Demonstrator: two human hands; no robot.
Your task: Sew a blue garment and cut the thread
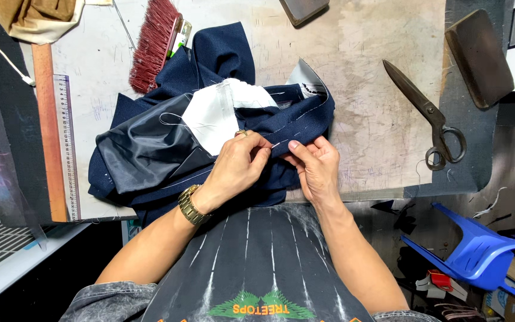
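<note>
A worn, pale worktable (377, 71) with scuffed, stained wood fills the view, edged by a dark mat on the right and a cluttered floor below, where a blue plastic chair (478, 250) stands. On the table lies a bundled navy garment (222, 59), spread from the table's middle down to its near edge. The left hand (236, 164), with a gold watch at the wrist, and the right hand (314, 164) meet at the garment's front fold, fingertips closed tight and pinching the cloth, close together and almost touching. The cloth is dark blue with lines of white basting stitches, a shiny dark lining (144, 149) on the left and a white interlining piece (216, 113) showing in the middle. Large dark scissors (430, 116) lie well apart on the right; a red-bristled brush (153, 45) and a wooden ruler (49, 131) lie on the left.
</note>
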